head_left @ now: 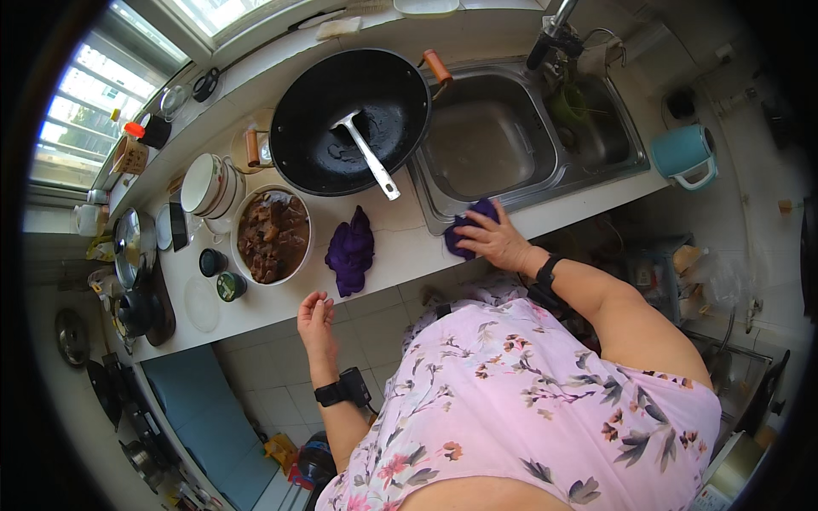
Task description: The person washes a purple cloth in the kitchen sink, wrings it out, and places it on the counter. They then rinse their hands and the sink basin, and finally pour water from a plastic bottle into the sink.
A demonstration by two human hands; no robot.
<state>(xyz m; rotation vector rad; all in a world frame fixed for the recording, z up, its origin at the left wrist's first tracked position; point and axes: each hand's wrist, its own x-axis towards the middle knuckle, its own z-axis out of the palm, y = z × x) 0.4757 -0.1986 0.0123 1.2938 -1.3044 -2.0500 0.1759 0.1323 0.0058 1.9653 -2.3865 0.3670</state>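
Note:
My right hand [495, 239] presses a bunched purple cloth [459, 235] against the counter at the sink's front left corner, fingers spread over it. My left hand [317, 316] hangs just off the counter's front edge, holding nothing, its fingers loosely curled. A second purple cloth [350, 252] lies crumpled on the countertop [396, 255] between my hands. Behind it sits a black wok [307, 128] with wooden side handles, and a metal spatula [369, 156] rests inside. Beside that cloth, on the left, stands a white bowl [311, 246] of dark braised meat [268, 236] in sauce.
The steel sink [486, 153] holds shallow cloudy water, with a faucet [553, 35] behind. A teal pitcher [680, 156] stands at the right end. To the left are stacked bowls [204, 185], a green-lidded jar [230, 286], a clear lid [202, 303] and a glass-lidded pot [134, 246].

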